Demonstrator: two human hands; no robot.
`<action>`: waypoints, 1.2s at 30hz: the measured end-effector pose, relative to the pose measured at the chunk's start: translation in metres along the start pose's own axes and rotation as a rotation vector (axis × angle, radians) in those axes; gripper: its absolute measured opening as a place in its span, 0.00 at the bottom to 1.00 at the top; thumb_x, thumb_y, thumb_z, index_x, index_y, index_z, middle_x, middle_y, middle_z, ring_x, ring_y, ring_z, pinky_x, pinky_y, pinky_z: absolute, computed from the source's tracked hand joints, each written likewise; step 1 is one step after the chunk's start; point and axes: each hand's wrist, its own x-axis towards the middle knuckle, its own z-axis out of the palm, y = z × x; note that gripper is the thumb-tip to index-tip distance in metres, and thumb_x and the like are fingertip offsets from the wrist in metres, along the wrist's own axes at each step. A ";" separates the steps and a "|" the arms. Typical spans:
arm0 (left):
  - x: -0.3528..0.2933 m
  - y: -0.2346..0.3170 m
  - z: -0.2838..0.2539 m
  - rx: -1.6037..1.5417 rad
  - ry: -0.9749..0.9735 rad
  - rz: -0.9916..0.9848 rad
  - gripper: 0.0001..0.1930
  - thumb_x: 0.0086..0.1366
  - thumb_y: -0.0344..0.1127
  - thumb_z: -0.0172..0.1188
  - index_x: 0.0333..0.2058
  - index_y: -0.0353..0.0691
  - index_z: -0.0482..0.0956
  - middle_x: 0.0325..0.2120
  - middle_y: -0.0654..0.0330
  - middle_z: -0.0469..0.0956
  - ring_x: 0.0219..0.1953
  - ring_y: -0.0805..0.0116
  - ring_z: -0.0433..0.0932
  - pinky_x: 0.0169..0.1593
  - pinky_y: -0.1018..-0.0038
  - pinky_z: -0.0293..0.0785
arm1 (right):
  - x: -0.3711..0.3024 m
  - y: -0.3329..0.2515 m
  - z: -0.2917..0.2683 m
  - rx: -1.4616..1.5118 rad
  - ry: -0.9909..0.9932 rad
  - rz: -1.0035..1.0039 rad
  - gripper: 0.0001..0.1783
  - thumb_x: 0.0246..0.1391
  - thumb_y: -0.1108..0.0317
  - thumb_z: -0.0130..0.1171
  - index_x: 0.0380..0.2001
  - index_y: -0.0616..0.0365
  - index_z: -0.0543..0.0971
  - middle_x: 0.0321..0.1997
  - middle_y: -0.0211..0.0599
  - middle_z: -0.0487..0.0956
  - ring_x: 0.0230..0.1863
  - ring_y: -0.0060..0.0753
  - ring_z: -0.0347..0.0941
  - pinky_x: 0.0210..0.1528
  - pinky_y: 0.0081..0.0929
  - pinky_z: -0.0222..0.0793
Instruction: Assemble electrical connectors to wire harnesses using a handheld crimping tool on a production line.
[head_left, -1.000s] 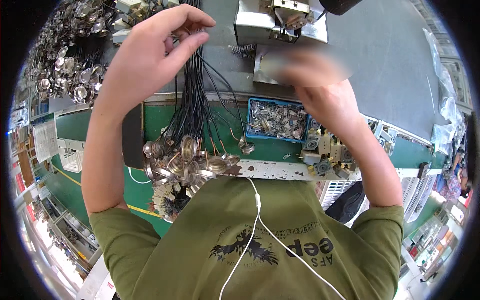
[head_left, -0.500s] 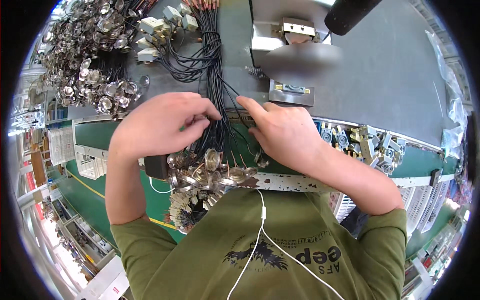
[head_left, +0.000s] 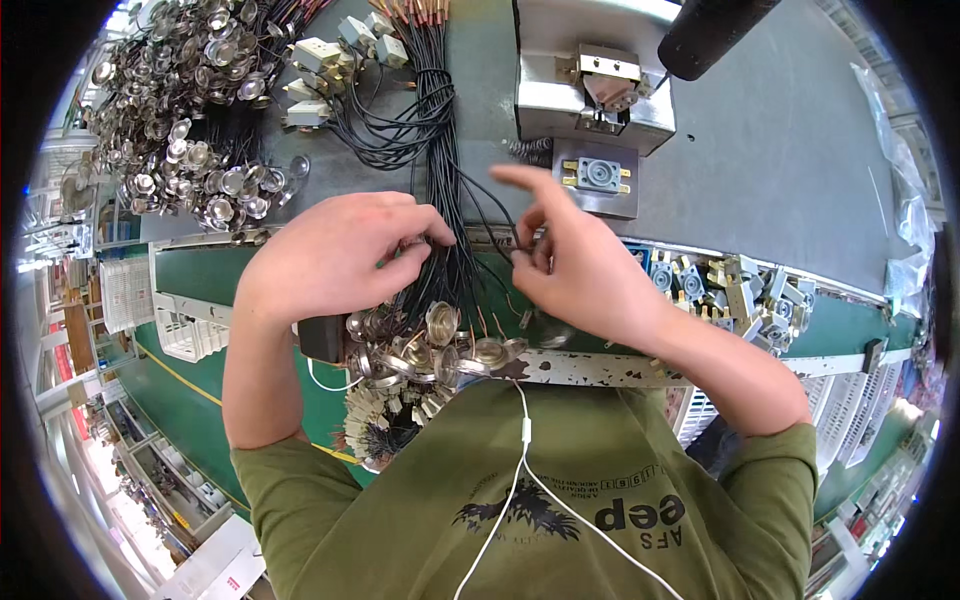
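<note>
A long bundle of black wires runs down the bench toward me and over its front edge. My left hand curls at the bundle's left side, thumb and index finger closed on some of its wires. To the right of the bundle, my right hand pinches a black wire between thumb and curled fingers, its index finger stretched out. Round silver metal caps hang on the near wire ends, below my hands. Beneath my right hand, another cap is smeared by motion.
Many capped wires are heaped at the far left. White connector blocks lie beside the bundle. A metal fixture and a small block holding a grey part stand right of centre. More grey parts lie at the front edge.
My right hand has shifted right and turned, its fingers now curled in on a wire and the index finger sticking out. A cap below it has moved right. The left hand keeps its pose.
</note>
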 end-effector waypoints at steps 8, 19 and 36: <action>0.036 -0.022 0.019 0.293 0.477 0.119 0.10 0.68 0.32 0.61 0.47 0.37 0.77 0.39 0.52 0.80 0.43 0.49 0.81 0.47 0.60 0.77 | -0.007 -0.016 -0.047 0.557 -0.407 0.394 0.42 0.67 0.69 0.56 0.77 0.62 0.49 0.44 0.39 0.85 0.27 0.21 0.78 0.28 0.19 0.74; 0.048 -0.040 0.013 0.096 0.449 0.054 0.08 0.69 0.33 0.61 0.43 0.37 0.77 0.37 0.52 0.79 0.41 0.50 0.80 0.47 0.60 0.77 | -0.017 0.003 -0.081 0.452 -0.382 0.425 0.22 0.72 0.62 0.55 0.64 0.58 0.75 0.18 0.26 0.76 0.19 0.17 0.74 0.25 0.20 0.68; 0.050 0.002 0.011 0.016 0.529 0.116 0.08 0.67 0.24 0.63 0.45 0.34 0.81 0.36 0.54 0.80 0.40 0.62 0.82 0.45 0.70 0.77 | -0.041 0.011 -0.077 -1.005 0.179 -0.323 0.39 0.44 0.79 0.58 0.64 0.45 0.78 0.21 0.34 0.70 0.19 0.39 0.72 0.23 0.38 0.68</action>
